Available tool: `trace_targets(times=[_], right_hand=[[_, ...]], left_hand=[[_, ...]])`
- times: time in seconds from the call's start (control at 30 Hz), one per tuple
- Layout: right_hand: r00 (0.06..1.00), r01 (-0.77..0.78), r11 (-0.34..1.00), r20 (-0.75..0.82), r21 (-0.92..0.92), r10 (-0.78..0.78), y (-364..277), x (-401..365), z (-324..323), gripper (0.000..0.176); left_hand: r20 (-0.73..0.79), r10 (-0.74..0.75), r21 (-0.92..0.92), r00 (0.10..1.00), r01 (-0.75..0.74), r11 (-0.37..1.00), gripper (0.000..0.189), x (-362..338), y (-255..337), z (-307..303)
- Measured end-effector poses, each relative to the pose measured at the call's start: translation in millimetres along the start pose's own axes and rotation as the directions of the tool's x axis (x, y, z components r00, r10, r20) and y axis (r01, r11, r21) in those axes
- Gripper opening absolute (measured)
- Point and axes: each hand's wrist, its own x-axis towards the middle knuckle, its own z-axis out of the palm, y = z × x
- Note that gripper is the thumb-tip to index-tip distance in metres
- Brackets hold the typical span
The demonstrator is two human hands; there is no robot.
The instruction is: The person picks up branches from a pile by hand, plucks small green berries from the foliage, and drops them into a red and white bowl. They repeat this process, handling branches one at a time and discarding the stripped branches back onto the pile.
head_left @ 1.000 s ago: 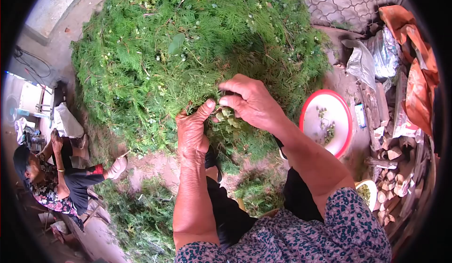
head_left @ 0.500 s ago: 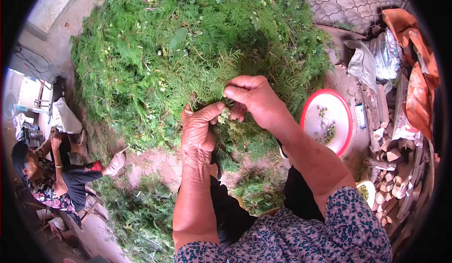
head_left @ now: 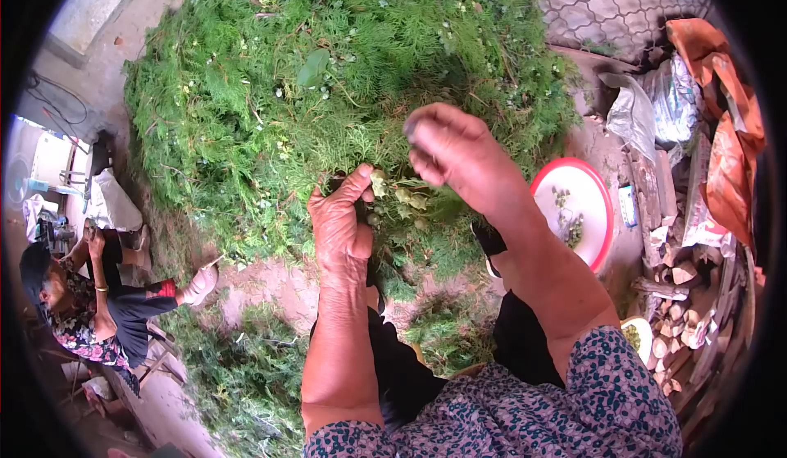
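My left hand (head_left: 338,220) is closed, its thumb and fingers pinching a leafy evergreen sprig (head_left: 348,142). Pale green cones (head_left: 403,198) hang beside the thumb. To the upper right, apart from the sprig, my right hand (head_left: 457,156) has its fingers curled in; whatever they may hold is hidden, and the fingers are slightly blurred. Beneath and beyond both hands spreads a big heap of green cut branches (head_left: 221,97) dotted with small cones.
A white basin with a red rim (head_left: 608,212) holds some green cones at right. Farther right are stacked firewood (head_left: 676,327), plastic sacks (head_left: 672,101) and an orange sheet (head_left: 730,163). Another person (head_left: 98,294) sits at left. More branches (head_left: 246,376) lie near my feet.
My right hand has pulled away from the cones, up and to the right. My left hand keeps its grip on the sprig, and more of the cones shows.
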Motion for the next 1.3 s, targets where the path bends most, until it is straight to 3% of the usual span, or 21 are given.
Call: trace_targets(times=[0.03, 0.07, 0.1, 0.17, 0.27, 0.43, 0.5, 0.53, 0.57, 0.67, 0.7, 0.77, 0.83, 0.87, 0.9, 0.93, 0.97, 1.03, 1.13, 1.2, 1.3], right_hand=[[1.0, 0.0, 1.0, 0.0, 0.0, 0.0, 3.9, -1.4, 5.3, 0.015], [0.979, 0.195, 0.899, 0.017, -0.392, -0.205, 10.9, -2.6, 15.1, 0.018], [0.919, 0.339, 0.616, 0.112, -0.711, -0.377, 16.8, -2.2, 22.2, 0.022], [0.818, 0.476, 0.45, 0.193, -0.756, -0.542, 23.5, -1.2, 23.9, 0.021], [0.977, 0.118, 0.851, -0.093, -0.512, -0.191, 17.0, -3.9, 23.6, 0.011], [0.985, 0.105, 0.844, -0.063, -0.527, -0.162, 18.4, -4.6, 19.0, 0.011], [0.989, 0.088, 0.825, -0.052, -0.558, -0.141, 16.9, -3.7, 13.5, 0.012], [0.999, -0.018, 0.982, -0.054, -0.188, 0.008, 14.9, -2.4, 5.8, 0.013], [0.989, -0.142, 0.968, 0.003, 0.208, 0.145, 14.2, -1.5, 1.1, 0.015], [0.996, -0.047, 0.967, -0.06, 0.25, 0.064, 2.6, -2.4, 5.6, 0.014], [0.992, 0.024, 0.966, -0.125, 0.258, 0.009, -1.9, -2.4, 7.1, 0.014], [0.994, 0.064, 0.943, -0.105, 0.326, -0.031, -4.7, -0.6, -2.3, 0.011], [0.994, 0.11, 0.96, -0.053, 0.258, -0.1, -8.2, -2.5, -7.0, 0.012], [0.995, 0.1, 0.993, -0.023, 0.056, -0.099, -11.0, -6.4, -5.9, 0.014], [0.995, 0.099, 0.994, -0.023, 0.055, -0.098, -8.8, -9.0, 0.1, 0.014], [0.992, 0.095, 0.954, -0.055, -0.285, -0.115, -3.8, -10.6, 10.6, 0.014], [0.987, 0.068, 0.804, -0.081, -0.59, -0.142, 1.3, -11.1, 20.3, 0.015], [0.887, 0.331, 0.554, 0.05, -0.764, -0.46, 26.8, -6.3, 20.8, 0.022], [0.896, 0.284, 0.59, -0.01, -0.756, -0.443, 34.0, -5.3, 23.8, 0.022], [0.895, 0.258, 0.47, 0.026, -0.844, -0.445, 32.6, -4.7, 22.8, 0.021], [0.906, 0.246, 0.497, 0.016, -0.832, -0.423, 34.8, -3.3, 15.0, 0.018]], left_hand=[[-0.001, 0.0, 0.0, 1.0, 0.0, 1.0, 0.022, 0.6, -2.5, 0.0], [-0.001, 0.028, -0.027, 1.0, -0.028, 0.999, 0.021, 0.1, -4.2, 1.7], [-0.002, 0.055, -0.054, 0.998, -0.055, 0.997, 0.02, 0.0, -5.5, 3.2], [0.021, 0.053, -0.034, 0.998, -0.053, 0.998, 0.02, -1.1, -4.7, 4.1], [0.076, 0.065, 0.007, 0.995, -0.066, 0.998, 0.02, -3.7, -2.7, 5.4], [0.182, 0.13, 0.119, 0.975, -0.153, 0.981, 0.021, -5.6, -2.7, 5.8], [0.168, 0.088, 0.082, 0.982, -0.103, 0.991, 0.02, -5.1, -3.9, 2.2], [0.158, 0.046, 0.044, 0.986, -0.054, 0.998, 0.019, -4.4, -4.8, 0.9], [0.158, 0.046, 0.043, 0.986, -0.054, 0.998, 0.019, -3.5, -6.0, 1.2], [0.022, -0.123, -0.054, 0.992, 0.124, 0.991, 0.012, 1.2, -8.5, -0.7], [0.021, -0.123, -0.056, 0.992, 0.124, 0.991, 0.012, 1.1, -7.4, 0.0], [0.034, -0.072, -0.107, 0.997, 0.075, 0.991, 0.011, 0.8, -4.4, 2.9], [0.045, -0.061, -0.115, 0.997, 0.066, 0.991, 0.01, 2.2, -5.6, 1.6], [0.044, -0.05, -0.12, 0.998, 0.055, 0.991, 0.01, 3.8, -6.9, 1.0], [0.042, -0.039, -0.125, 0.998, 0.044, 0.991, 0.009, 4.6, -7.7, 0.7], [0.042, -0.04, -0.125, 0.998, 0.044, 0.991, 0.009, 3.4, -6.8, 1.4], [0.036, -0.044, -0.121, 0.998, 0.048, 0.992, 0.009, 1.4, -5.1, 2.9], [0.032, -0.052, -0.113, 0.998, 0.055, 0.992, 0.01, -0.2, -6.6, 5.2], [0.005, -0.044, -0.151, 0.999, 0.045, 0.988, 0.009, -0.5, -8.4, 9.0], [0.016, -0.015, -0.11, 1.0, 0.017, 0.994, 0.012, -3.5, -6.2, 9.9], [0.009, 0.01, -0.061, 1.0, -0.009, 0.998, 0.016, -1.7, -9.0, 6.5]])
